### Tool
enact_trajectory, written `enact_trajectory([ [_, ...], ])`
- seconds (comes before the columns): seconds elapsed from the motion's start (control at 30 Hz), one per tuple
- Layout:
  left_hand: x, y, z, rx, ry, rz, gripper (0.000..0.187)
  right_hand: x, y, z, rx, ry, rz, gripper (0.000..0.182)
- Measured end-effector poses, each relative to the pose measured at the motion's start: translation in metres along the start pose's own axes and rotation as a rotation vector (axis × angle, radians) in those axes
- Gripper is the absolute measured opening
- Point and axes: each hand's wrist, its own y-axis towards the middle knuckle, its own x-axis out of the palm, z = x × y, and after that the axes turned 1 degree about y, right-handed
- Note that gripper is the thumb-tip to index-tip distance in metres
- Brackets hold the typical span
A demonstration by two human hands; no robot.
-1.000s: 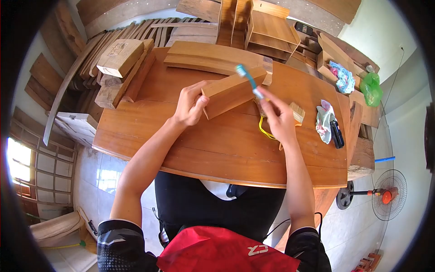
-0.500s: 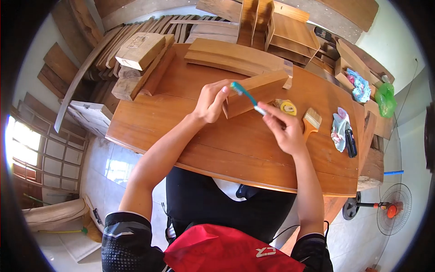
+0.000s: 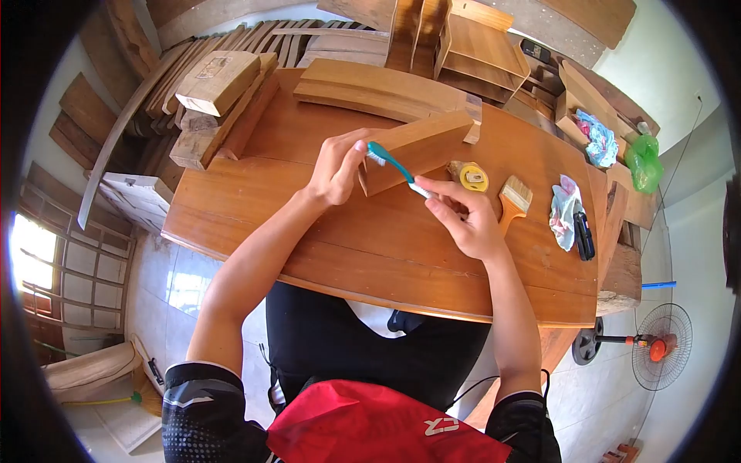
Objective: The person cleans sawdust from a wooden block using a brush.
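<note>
My right hand grips a green-and-white toothbrush by its white handle end, thumb and fingers pinched together. Its bristled head lies over the near left end of a wooden block, close by my left thumb. Around that same end of the block, my left hand is closed, its fingers partly hidden behind the wood. The block slants up to the right in front of a long curved wooden piece. Right of the block are a yellow tape roll and a paintbrush with an orange handle.
Stacked wood pieces stand at the table's left side. A crumpled cloth and a black tool lie near the right edge of the table. A wooden shelf unit rises behind; a fan stands on the floor.
The whole view has shifted slightly, so everything sits a little further left. Both hands keep their grips, and the toothbrush stays over the end of the block.
</note>
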Motion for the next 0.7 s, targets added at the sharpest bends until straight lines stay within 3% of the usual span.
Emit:
enact_trajectory([
  [0.13, -0.001, 0.001, 0.004, 0.094, 0.131, 0.067, 0.053, -0.002, 0.007, 0.005, 0.088, 0.047, 0.322, 0.033],
  [0.3, 0.000, 0.000, -0.005, 0.168, 0.082, 0.045, 0.060, -0.009, 0.000, 0.008, 0.119, 0.140, 0.076, 0.033],
  [0.4, 0.000, 0.003, -0.016, 0.170, 0.157, 0.007, 0.064, -0.013, 0.007, -0.004, 0.184, 0.020, 0.368, 0.033],
  [0.43, 0.000, -0.001, -0.016, 0.077, 0.184, -0.018, 0.061, -0.019, 0.009, 0.021, 0.073, -0.065, 0.497, 0.034],
  [0.5, 0.003, 0.003, 0.020, -0.109, 0.232, -0.067, 0.056, -0.020, 0.003, 0.012, 0.114, -0.038, 0.442, 0.034],
  [0.57, 0.007, 0.006, 0.017, -0.093, 0.179, -0.031, 0.051, -0.022, -0.004, 0.011, 0.082, -0.017, 0.162, 0.034],
  [0.6, 0.008, 0.005, 0.015, -0.091, 0.155, -0.014, 0.049, -0.022, -0.003, 0.004, 0.060, -0.030, 0.139, 0.032],
  [0.7, 0.009, 0.005, 0.019, -0.086, 0.179, 0.008, 0.045, -0.026, 0.008, 0.021, 0.081, -0.083, 0.550, 0.030],
])
